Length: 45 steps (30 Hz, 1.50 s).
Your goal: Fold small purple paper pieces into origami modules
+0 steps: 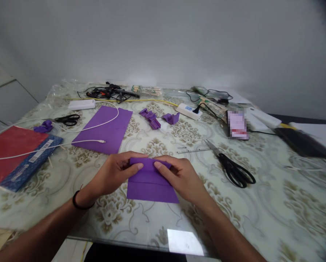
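Both hands pinch the far edge of a small purple sheet of paper (152, 191) near the front of the table. Crease lines run across the sheet, and its far edge looks folded over. My left hand (116, 171) grips the left part of that edge, thumb on top, with a dark band on the wrist. On the right part, my right hand (179, 174) holds it the same way, fingers behind and thumb in front. Beyond them lie a folded purple paper piece (151, 119) and a smaller bent purple piece (171, 118). Larger purple sheets (105, 129) lie to the left.
Black-handled scissors (234, 169) and a clear ruler (193, 149) lie right. A phone (238, 124) and power strip (189, 111) sit farther back. Left are a red-and-blue paper pack (29, 156), a white cable (78, 142) and smaller scissors (67, 119). Tangled black cables (111, 92) lie near the wall.
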Motion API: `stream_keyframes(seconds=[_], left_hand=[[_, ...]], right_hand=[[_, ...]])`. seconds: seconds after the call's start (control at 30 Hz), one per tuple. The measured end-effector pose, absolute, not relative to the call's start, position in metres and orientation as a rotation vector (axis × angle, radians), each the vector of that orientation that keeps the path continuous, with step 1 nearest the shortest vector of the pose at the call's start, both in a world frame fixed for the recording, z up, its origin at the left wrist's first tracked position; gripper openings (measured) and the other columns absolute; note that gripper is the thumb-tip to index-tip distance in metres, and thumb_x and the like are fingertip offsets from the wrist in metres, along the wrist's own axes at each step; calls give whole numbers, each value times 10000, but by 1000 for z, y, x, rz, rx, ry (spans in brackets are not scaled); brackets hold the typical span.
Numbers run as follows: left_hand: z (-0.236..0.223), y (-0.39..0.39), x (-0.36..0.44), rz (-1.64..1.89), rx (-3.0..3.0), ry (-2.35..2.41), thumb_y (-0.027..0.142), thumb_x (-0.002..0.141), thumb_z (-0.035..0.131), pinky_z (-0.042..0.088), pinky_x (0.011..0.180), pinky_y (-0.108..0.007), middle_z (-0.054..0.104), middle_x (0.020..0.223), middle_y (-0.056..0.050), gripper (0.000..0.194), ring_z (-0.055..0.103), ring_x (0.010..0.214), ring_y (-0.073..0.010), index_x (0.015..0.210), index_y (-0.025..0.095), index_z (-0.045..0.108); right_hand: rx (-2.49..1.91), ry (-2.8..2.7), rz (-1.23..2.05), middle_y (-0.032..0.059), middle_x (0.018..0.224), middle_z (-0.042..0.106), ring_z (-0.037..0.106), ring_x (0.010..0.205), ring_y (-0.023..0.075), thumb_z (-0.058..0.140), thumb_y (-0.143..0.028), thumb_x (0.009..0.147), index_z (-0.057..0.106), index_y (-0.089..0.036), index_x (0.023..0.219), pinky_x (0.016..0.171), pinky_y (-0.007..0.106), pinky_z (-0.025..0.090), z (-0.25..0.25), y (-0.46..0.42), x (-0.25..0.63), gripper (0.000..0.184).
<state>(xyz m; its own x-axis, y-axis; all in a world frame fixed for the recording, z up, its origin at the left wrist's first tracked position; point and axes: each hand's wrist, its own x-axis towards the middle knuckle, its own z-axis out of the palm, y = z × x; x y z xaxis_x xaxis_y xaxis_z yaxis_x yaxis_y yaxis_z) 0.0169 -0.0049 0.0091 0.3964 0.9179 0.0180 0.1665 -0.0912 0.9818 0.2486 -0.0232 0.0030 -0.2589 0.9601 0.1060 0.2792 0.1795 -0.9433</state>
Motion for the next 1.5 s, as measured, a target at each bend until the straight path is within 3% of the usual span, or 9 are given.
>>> stream_keyframes(seconds=[0.2,0.73,0.97,1.07,1.2,1.33,1.5], left_hand=[[8,-5,14,867,1594,973,292,976,721,626,833,-273,860,1116,-60,233,807,1003,-233,1161,235,851],[13,-8,9,869,1671,866,161,979,673,577,736,-210,871,1057,-49,267,794,878,-172,1140,254,865],[14,-8,13,779,1390,835,263,939,768,593,687,-213,848,1026,-39,337,774,814,-161,1274,241,774],[11,-6,14,775,1404,873,253,924,768,615,785,-254,841,1069,-55,232,783,928,-195,1147,203,807],[7,-4,15,842,1499,960,235,908,765,599,766,-252,847,1006,-54,170,778,897,-191,1060,195,830],[9,-5,16,888,1521,972,219,908,755,573,702,-230,841,940,-43,138,759,824,-170,1018,204,838],[11,-7,16,924,1456,913,258,953,716,543,633,-212,808,902,-36,154,716,742,-147,1046,200,824]], right_hand=[[-1133,-1592,1188,28,932,834,728,765,183,751,-342,936,854,-248,1088,653,257,548,2,-22,249,206],[-953,-1481,1346,28,914,854,730,770,158,793,-306,929,887,-316,1063,671,231,568,3,-23,255,164],[-1045,-1466,1301,40,942,830,707,744,170,790,-352,925,866,-274,1096,642,256,558,1,-23,252,203],[-1095,-1484,1259,29,883,794,646,671,153,803,-374,911,844,-266,1122,585,251,507,-1,-24,252,241],[-1142,-1554,1208,10,780,741,516,568,121,801,-369,907,841,-258,1104,514,249,384,-2,-23,252,230],[-1088,-1525,1270,34,894,784,558,637,134,793,-357,913,845,-262,1064,569,266,406,-3,-22,252,186],[-1057,-1439,1344,7,752,688,519,613,131,804,-412,911,837,-248,1009,560,260,388,-3,-22,254,194]])
